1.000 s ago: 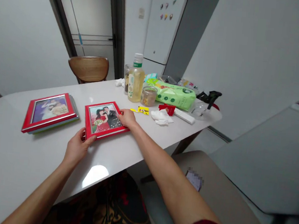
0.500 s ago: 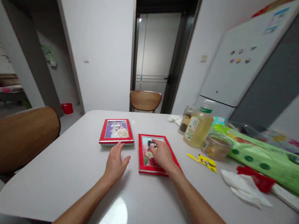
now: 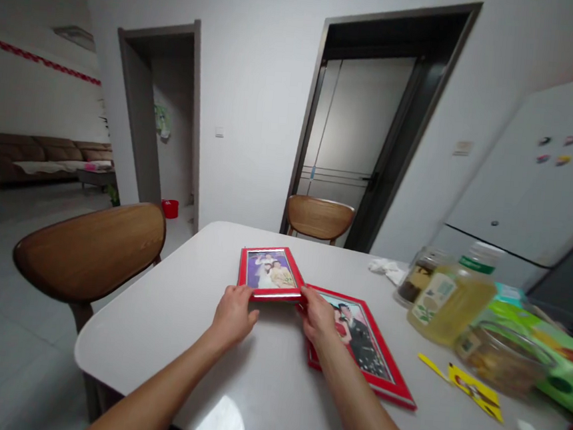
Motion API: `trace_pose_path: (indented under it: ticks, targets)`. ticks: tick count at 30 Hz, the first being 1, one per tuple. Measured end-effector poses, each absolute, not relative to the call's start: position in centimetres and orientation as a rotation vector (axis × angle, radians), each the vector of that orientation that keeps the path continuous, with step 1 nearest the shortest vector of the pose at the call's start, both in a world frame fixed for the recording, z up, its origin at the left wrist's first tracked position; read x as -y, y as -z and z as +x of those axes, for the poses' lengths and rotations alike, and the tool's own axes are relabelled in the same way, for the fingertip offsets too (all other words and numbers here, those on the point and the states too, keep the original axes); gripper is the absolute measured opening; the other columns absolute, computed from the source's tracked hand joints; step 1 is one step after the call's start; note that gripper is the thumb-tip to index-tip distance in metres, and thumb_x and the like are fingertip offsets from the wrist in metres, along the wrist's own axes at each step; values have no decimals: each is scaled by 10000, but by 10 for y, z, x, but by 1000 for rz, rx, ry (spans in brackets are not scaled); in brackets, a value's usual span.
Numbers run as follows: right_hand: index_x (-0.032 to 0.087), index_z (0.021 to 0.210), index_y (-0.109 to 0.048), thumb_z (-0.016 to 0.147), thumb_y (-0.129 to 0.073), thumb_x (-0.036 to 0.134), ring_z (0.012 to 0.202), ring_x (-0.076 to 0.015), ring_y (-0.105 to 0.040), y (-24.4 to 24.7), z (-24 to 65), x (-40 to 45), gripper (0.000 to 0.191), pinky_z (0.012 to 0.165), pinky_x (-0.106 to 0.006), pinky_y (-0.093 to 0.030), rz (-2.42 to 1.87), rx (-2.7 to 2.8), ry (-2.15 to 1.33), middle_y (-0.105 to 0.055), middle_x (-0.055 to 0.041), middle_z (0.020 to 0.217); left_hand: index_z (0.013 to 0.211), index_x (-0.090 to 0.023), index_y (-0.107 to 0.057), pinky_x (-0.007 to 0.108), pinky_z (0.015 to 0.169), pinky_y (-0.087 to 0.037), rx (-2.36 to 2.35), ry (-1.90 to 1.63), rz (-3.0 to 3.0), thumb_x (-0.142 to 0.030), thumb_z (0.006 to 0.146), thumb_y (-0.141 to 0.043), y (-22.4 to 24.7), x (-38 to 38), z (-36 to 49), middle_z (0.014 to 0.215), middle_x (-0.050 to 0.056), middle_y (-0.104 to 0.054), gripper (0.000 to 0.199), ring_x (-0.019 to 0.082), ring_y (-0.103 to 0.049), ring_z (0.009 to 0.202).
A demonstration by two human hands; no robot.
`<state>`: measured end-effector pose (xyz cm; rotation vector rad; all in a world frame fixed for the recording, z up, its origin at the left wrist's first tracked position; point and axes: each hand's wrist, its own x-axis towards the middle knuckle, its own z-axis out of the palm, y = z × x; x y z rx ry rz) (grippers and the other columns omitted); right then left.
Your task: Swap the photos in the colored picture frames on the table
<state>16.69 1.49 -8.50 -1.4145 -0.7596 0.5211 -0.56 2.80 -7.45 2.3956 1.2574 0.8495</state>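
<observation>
A red picture frame [image 3: 275,297] with a photo on a purple background is at the far middle of the white table [image 3: 177,319]. My left hand [image 3: 234,315] has its fingers closed at the near left corner of this frame, thumb sticking out. My right hand [image 3: 316,315] grips the near right corner, fingertips on the red edge. A larger red picture frame [image 3: 391,389], showing two people, lies on the table under my right wrist and forearm, which hide part of its left side.
To the right are a bottle of yellow liquid [image 3: 452,303], a glass jar [image 3: 416,276], a round clear container [image 3: 502,358], a green package [image 3: 550,345] and a yellow packet [image 3: 475,392]. Wooden chairs [image 3: 95,248] stand at the left and behind the table.
My right hand has left the larger frame and moved to the smaller frame's right corner. My left hand has closed at its left corner. The view has turned left.
</observation>
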Motion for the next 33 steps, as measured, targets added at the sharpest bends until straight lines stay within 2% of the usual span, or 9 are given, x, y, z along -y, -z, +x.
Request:
trace_pose_path:
  ticks: [3,7,11,13,16,20,23,27,33]
  targets:
    - [137,804,-567,615,-514,434,634,-175,-603,76,145,-1,356,537,-294,-486,-1311,719,-645,-648,-50,682,1051,-165,-523,401,874,-349,-1252,-856,2357,-269,702,-547,64,-14,-11,1015,89,-585,365,262,-481,992]
    - [141,863,-567,667,-478,438,645,-178,-599,59,116,34,366,558,-295,-486,-1233,774,-676,-652,-42,717,1176,-160,-425,346,870,-382,-1047,-901,2153,-362,739,-518,51,-1,-16,1132,97,-532,490,231,-486,1032]
    - [160,943,-565,742,-455,364,742,-195,-598,47,97,86,307,657,-310,-481,-1364,1124,-394,-654,-57,831,1252,-153,-321,342,945,-318,-742,-1066,1672,-375,741,-531,35,18,-27,1243,106,-439,595,224,-380,1158]
    - [182,1030,-544,751,-456,275,851,-206,-587,50,90,110,306,731,-319,-477,-1359,1404,-187,-630,-72,965,1274,-163,-278,356,967,-287,-652,-1109,1456,-406,741,-530,29,31,-37,1259,101,-423,638,231,-363,1172]
    - [222,1206,-416,717,-457,144,1052,-214,-493,67,84,133,497,846,-327,-442,-1198,1784,105,-521,-69,1172,1289,-147,-236,385,961,-290,-575,-1043,1228,-440,761,-498,29,49,-54,1197,112,-489,658,247,-426,1121]
    - [212,1293,-279,690,-461,115,1108,-228,-440,99,74,141,638,860,-353,-445,-1094,2041,224,-456,-85,1231,1282,-126,-231,389,921,-346,-585,-935,1219,-350,697,-593,49,59,-68,1172,125,-508,724,258,-470,1072]
    - [171,1256,-359,673,-461,110,1096,-256,-448,117,62,136,595,839,-397,-456,-1114,2071,226,-483,-128,1197,1271,-152,-254,347,923,-361,-667,-953,1381,-264,633,-635,70,55,-72,1229,92,-458,752,242,-437,1104]
    - [148,1168,-472,634,-444,80,1088,-261,-455,132,47,128,539,835,-410,-454,-1217,2101,155,-513,-145,1162,1252,-173,-286,325,924,-364,-871,-903,1628,-178,639,-570,91,46,-81,1214,55,-477,676,212,-459,1083]
    - [165,1075,-551,659,-459,84,1040,-263,-497,135,36,127,434,823,-427,-455,-1306,2142,79,-555,-136,1112,1235,-137,-341,368,965,-295,-1265,-811,1992,-145,644,-481,108,45,-86,1213,95,-471,607,233,-421,1111]
